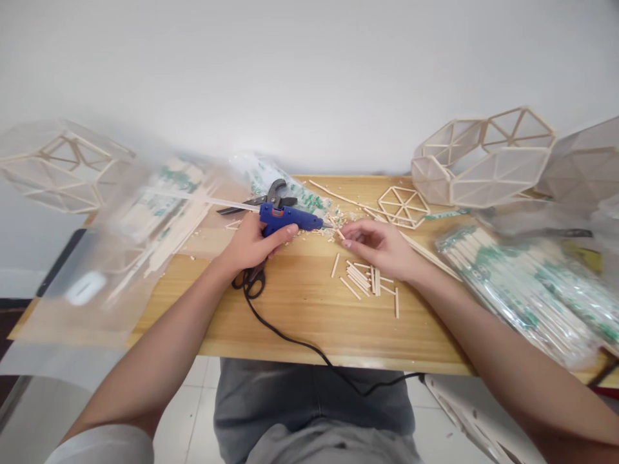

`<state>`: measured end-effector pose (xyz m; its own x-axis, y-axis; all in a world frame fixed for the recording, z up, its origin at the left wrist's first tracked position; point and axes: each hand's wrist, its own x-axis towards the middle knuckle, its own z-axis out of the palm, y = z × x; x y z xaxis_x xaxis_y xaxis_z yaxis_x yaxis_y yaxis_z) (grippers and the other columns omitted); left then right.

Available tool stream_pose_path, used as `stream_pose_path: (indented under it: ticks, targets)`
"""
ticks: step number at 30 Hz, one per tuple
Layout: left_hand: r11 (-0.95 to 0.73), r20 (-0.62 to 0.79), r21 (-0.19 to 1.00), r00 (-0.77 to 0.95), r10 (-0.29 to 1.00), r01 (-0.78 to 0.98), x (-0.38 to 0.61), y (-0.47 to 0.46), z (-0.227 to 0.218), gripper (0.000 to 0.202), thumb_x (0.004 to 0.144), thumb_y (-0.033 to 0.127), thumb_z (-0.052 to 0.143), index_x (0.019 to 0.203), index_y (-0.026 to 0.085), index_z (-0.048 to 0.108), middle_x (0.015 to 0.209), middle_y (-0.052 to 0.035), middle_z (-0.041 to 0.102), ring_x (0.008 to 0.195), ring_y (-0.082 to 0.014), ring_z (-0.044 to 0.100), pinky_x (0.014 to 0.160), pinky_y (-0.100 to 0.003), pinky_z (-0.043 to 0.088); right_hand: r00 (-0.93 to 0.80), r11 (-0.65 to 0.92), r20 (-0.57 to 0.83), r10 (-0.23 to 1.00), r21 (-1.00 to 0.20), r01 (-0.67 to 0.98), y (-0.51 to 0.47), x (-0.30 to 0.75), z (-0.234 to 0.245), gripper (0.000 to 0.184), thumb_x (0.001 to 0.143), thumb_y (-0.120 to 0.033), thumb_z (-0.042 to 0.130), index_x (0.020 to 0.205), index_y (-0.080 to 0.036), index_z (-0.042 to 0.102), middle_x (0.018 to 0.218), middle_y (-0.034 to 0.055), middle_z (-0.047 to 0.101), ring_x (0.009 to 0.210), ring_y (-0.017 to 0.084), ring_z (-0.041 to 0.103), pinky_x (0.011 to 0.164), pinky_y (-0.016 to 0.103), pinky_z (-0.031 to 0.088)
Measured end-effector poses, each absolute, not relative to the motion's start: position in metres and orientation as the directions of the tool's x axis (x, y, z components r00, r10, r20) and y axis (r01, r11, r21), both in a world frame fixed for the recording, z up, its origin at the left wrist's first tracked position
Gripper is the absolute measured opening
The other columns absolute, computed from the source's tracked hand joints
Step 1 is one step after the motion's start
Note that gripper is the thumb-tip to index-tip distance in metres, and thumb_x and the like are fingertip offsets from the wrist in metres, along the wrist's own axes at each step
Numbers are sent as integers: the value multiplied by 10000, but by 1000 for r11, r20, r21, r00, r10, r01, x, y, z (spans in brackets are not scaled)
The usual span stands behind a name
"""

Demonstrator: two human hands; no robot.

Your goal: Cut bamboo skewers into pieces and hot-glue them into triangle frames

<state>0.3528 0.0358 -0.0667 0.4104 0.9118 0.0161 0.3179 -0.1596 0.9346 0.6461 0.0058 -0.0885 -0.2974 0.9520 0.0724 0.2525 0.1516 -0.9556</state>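
My left hand (254, 243) is wrapped round a blue hot glue gun (294, 219), with a long clear glue stick (207, 200) running out of its back. The metal nozzle points right, close to a short wooden stick (340, 234) pinched between the thumb and fingers of my right hand (377, 245). Whether nozzle and stick touch, I cannot tell. Just below my right hand lie several loose short sticks (358, 278) on the wooden table (300, 322). Behind the glue gun rest dark-handled cutters (276, 193), and black-handled scissors (253, 282) sit under my left wrist.
A flat hexagonal stick frame (403, 206) lies beyond my right hand. Larger stick-and-sheet structures stand at right (483, 154) and left (72, 164). Bagged sticks (522, 290) cover the right side; a translucent sheet (72, 322) hangs over the left edge. A black cord (290, 338) crosses the front edge.
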Motion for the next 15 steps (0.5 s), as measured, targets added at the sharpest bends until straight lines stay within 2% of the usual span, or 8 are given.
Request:
stream_pose_path:
  ticks: [4,8,11,15]
  targets:
    - [-247,61,873,407,911,421,353,36,-66,446,914,598,656,751,183,670,578,3,623,484,-131,566,483,-239,441,-282,125,48,958,-957,260,6,645,-87,339,835,-523,807,964,-211,771,916,64,762,733,173,636,644,307,501]
    - [-306,81,810,421,903,500,355,35,-61,425,913,584,639,860,175,742,653,-21,684,720,-203,695,622,-255,523,-278,106,35,960,-964,244,6,645,-87,342,814,-520,825,934,-204,774,883,57,760,718,164,630,638,295,492]
    - [-314,77,796,429,900,517,355,35,-59,425,919,574,629,900,171,762,722,-36,722,845,-232,725,685,-263,549,-281,101,32,959,-967,232,6,645,-87,344,808,-519,830,922,-200,774,878,56,759,701,155,618,624,287,478]
    - [-320,96,804,422,902,501,356,34,-60,411,916,566,641,900,174,763,751,-40,738,880,-240,735,725,-273,570,-286,91,23,958,-969,228,6,644,-87,337,802,-508,836,914,-196,774,851,51,754,688,148,614,627,285,476]
